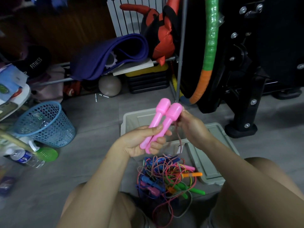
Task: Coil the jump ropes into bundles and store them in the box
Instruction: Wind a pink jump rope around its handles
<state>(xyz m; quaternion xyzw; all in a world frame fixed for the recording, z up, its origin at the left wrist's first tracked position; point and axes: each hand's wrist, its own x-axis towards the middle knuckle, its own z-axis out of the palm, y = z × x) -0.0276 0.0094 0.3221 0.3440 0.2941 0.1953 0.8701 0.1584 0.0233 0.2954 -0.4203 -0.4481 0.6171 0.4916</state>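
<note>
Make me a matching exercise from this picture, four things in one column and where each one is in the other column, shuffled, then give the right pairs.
1. pink handles
2. tangled jump ropes
3. blue basket
4. purple mat

A. on the floor between the knees
B. on a shelf at the back
C. gripped in the left hand
D. on the floor at the left

Pairs: 1-C, 2-A, 3-D, 4-B

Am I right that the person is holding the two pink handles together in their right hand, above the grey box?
Not quite: the head view shows the left hand gripping the two pink handles together above the grey box; the right hand holds the cord beside them.
</note>
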